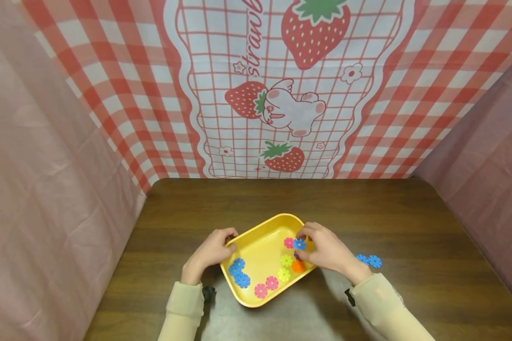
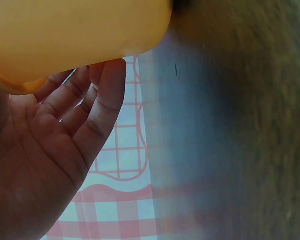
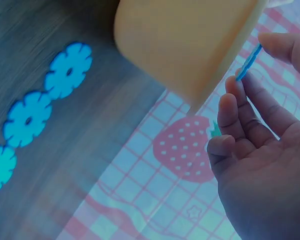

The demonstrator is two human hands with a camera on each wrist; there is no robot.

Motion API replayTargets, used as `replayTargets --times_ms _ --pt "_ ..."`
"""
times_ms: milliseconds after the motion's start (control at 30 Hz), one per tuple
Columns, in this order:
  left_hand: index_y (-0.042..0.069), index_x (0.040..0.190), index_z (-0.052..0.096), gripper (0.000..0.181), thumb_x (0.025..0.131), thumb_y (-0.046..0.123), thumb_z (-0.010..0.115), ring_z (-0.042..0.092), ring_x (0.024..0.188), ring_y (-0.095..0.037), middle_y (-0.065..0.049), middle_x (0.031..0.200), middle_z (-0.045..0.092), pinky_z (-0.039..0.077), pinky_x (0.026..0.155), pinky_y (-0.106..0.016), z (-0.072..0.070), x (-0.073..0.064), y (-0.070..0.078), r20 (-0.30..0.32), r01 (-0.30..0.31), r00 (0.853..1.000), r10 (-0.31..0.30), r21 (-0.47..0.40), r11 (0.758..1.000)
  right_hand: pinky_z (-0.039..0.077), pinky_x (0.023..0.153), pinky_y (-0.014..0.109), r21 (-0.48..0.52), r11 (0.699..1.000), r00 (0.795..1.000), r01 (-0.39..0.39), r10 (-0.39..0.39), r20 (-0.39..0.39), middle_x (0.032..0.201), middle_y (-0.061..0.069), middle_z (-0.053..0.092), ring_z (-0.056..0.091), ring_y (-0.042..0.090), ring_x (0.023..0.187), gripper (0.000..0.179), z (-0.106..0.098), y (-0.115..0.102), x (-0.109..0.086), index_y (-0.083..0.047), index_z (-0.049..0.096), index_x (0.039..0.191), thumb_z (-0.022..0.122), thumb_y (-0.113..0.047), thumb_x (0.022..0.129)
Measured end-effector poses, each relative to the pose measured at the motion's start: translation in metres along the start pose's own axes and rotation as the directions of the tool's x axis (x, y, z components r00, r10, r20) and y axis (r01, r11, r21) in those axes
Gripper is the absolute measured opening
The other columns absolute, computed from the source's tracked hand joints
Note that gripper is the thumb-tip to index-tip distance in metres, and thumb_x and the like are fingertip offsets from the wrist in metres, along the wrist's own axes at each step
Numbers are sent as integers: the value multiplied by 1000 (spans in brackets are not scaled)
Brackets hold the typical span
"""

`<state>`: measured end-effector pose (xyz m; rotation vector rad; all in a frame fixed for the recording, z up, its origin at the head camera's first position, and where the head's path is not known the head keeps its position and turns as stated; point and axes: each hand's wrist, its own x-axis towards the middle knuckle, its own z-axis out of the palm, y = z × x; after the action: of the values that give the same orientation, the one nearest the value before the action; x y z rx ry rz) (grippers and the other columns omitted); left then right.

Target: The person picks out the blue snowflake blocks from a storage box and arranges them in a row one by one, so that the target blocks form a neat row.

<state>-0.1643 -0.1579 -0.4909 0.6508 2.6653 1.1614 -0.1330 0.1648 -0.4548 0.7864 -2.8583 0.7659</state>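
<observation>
A yellow plastic tub (image 1: 260, 303) stands at an angle on the table. My left hand (image 1: 211, 248) grips its left corner, thumb over the rim and fingers outside. Above the tub's right end, my right hand (image 1: 328, 248) pinches a blue snowflake disc (image 3: 249, 62) between thumb and fingertips, seen edge-on in the right wrist view. Inside the tub lie blue discs (image 1: 239, 273) at the left, pink discs (image 1: 261, 290) near the front, yellow-green discs (image 1: 284, 274) and an orange disc (image 1: 298, 266) towards the right. A purple piece is partly hidden beneath my right hand.
Right of the tub, several blue discs (image 3: 27, 120) lie joined in a row on the brown wooden table (image 1: 431, 246); my right arm hides part of the row in the head view. A strawberry-print cloth (image 1: 281, 109) hangs behind, with pink curtains (image 1: 59, 166) at both sides.
</observation>
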Motion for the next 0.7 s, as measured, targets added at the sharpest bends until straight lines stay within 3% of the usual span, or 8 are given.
replayTargets --times_ms 700 --pt "5 97 66 13 85 1 63 54 67 -13 -1 80 61 48 60 -28 0 -1 3 6 14 1000 -14 -19 1000 50 72 34 19 998 995 -54 55 -89 90 -7 60 56 18 82 25 -20 34 -30 -12 71 96 86 -19 75"
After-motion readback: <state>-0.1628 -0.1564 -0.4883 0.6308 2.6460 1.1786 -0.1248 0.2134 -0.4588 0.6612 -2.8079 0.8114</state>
